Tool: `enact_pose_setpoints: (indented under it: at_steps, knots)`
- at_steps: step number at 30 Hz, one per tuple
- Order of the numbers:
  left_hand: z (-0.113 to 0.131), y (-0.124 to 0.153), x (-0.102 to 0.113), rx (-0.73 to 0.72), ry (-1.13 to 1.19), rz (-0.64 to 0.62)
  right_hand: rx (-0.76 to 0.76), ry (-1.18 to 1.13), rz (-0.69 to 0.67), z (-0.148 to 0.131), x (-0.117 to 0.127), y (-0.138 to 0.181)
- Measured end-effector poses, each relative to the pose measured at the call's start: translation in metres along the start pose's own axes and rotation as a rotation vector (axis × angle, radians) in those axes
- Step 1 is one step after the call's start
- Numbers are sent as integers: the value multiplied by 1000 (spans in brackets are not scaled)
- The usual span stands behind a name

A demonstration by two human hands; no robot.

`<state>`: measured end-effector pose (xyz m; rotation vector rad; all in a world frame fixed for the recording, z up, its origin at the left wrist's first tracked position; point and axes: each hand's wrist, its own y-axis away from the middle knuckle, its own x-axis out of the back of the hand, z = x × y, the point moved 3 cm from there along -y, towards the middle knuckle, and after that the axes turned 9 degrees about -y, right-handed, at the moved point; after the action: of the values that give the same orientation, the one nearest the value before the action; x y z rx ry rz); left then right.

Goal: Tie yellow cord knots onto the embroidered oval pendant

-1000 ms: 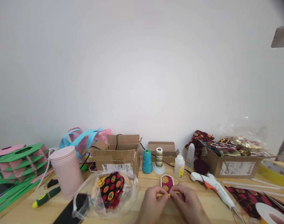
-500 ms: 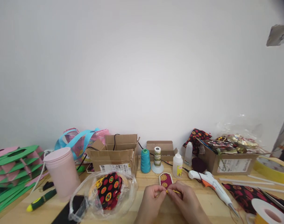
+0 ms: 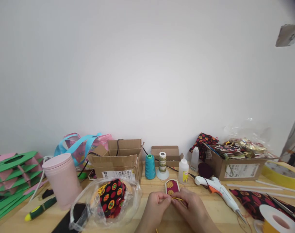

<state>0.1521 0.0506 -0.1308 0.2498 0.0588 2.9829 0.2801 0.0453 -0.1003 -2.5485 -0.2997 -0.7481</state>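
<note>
My left hand (image 3: 155, 208) and my right hand (image 3: 191, 207) meet fingertip to fingertip low in the middle of the view. Both are pinched on a thin yellow cord (image 3: 178, 199), part of which shows by the right fingers. A dark red tag-shaped piece (image 3: 172, 187) with gold flower patterns and a pale rim lies just beyond the fingertips. Its lower part is hidden behind the hands, so I cannot tell whether the cord is joined to it. Behind it stand a glue bottle (image 3: 183, 171) with a yellow label and a teal thread cone (image 3: 150, 167).
To the right lie a white glue gun (image 3: 222, 192), patterned dark fabric (image 3: 246, 202) and a white-flanged spool (image 3: 275, 216). A clear plastic bag (image 3: 135, 202) with patterned pieces, a pink canister (image 3: 62, 181) and a green-yellow screwdriver (image 3: 42, 208) are on the left. Cardboard boxes (image 3: 123, 161) line the wall.
The hands stay pinched together near the red tag, with the right fingers slightly shifted and more closed over the cord. A bit of yellow cord now shows below the left hand.
</note>
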Motion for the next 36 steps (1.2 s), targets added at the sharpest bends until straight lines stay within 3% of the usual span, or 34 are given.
enact_pose_setpoints:
  at_steps: [8, 17, 26, 31, 36]
  knots:
    - [1, -1, -3, -21, -38, 56, -64, 115, 27, 8, -6, -3]
    - [2, -1, -1, -7, -128, 89, -15, -32, 35, 6, 3, 0]
    - [1, 2, -2, -47, -255, 130, -100, -190, 82, 12, 1, 0]
    - [0, 3, -2, -124, -169, 99, -90, -255, 74, 12, 2, 0]
    - [1, 1, -3, -113, -140, 106, -86, -227, 103, 13, 2, 0]
